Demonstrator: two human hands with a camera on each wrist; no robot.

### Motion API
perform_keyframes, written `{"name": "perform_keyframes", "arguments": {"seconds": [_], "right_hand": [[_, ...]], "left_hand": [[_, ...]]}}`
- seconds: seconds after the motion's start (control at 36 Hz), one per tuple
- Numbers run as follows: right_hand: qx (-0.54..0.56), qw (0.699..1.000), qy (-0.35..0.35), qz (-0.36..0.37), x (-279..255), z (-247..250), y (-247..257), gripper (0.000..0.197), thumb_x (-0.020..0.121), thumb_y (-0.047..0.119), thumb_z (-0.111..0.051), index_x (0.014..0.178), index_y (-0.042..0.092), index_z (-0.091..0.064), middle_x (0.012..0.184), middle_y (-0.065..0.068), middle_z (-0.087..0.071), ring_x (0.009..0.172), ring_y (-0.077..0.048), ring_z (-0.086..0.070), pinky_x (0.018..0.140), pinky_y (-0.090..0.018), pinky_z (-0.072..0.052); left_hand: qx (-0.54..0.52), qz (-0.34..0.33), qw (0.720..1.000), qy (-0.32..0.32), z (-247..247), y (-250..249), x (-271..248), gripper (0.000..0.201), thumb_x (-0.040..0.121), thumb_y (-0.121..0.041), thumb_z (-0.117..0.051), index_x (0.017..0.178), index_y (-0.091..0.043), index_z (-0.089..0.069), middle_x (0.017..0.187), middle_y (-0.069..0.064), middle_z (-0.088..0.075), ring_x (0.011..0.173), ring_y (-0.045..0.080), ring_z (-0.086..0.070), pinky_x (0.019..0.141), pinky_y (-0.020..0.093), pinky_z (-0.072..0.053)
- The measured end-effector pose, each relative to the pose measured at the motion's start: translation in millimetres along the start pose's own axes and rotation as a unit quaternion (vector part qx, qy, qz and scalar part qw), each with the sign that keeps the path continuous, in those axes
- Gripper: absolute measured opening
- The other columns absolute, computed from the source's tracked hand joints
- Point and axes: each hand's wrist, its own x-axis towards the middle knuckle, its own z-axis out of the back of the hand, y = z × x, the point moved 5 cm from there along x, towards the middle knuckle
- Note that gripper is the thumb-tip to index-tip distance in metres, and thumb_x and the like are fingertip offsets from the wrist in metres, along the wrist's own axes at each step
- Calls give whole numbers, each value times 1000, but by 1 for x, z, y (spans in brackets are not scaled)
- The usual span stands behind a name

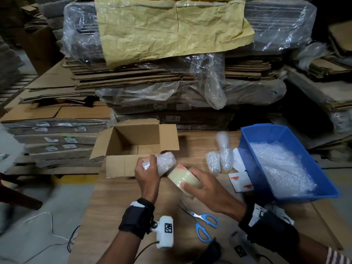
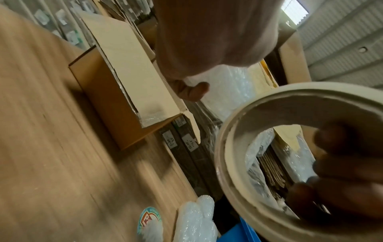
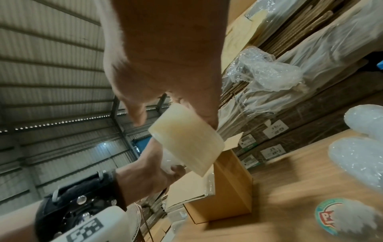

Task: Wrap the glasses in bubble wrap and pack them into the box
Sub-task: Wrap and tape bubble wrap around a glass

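Landmark: the open cardboard box (image 1: 131,147), flaps up, standing on the wooden worktop (image 1: 118,199); nothing visible inside from the head view. Left hand (image 1: 147,175) just in front of the box's near wall, fingers curled tight round one end of a bubble-wrapped glass (image 1: 164,161), which lies tilted with its far end over the box's near right corner. Right hand (image 1: 206,187) to the right of that, fingers curled on a roll of clear packing tape (image 1: 183,180); the roll's end touches the wrapped glass. Left wrist view looks through the roll's core, right-hand fingertips (image 2: 339,165) showing inside it. Right wrist view: tape roll (image 3: 186,142) gripped from above, the left hand below it. Hands close together, each clamped on its own item. Right of the box, three more wrapped glasses (image 1: 221,157) stand clustered on the worktop, apart from the hands. Further right of the box, a blue plastic bin (image 1: 253,134) holding loose bubble wrap (image 1: 282,164). White cards with orange marks (image 1: 241,181) lie between the wrapped cluster and the bin. Blue-handled scissors (image 1: 202,223) lie on the worktop, nearer the person than the box, below the right hand. Behind the box, stacks of flattened cardboard (image 1: 152,77) under clear plastic sheeting
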Motion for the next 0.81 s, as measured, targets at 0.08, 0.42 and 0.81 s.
{"name": "perform_keyframes", "arguments": {"seconds": [0.08, 0.42, 0.81], "right_hand": [[-49, 997, -55, 0, -2, 2, 1, 53, 72, 53, -86, 115, 31, -65, 95, 13, -70, 85, -5, -67, 75, -29, -55], [-79, 984, -154, -36, -2, 32, 4, 34, 75, 35, -88, 103, 30, -70, 84, 14, -70, 81, 1, -65, 63, -15, -50], [9, 989, -140, -57, -10, 29, 8, 48, 51, 55, -77, 82, 24, -59, 70, 14, -65, 60, -2, -60, 51, -20, -45]], "left_hand": [[25, -29, 999, 36, -3, -3, -7, 28, 98, -40, -67, 91, -15, -56, 93, 10, -69, 82, 26, -70, 64, 40, -61], [9, -60, 947, 316, -9, 8, -23, 68, 72, -40, -85, 124, -18, -46, 131, 6, -58, 119, 20, -63, 83, 42, -62], [157, -255, 880, 368, -6, 12, -42, 54, 80, -16, -77, 120, -28, -43, 117, 1, -47, 104, 16, -55, 81, 27, -51]]}}
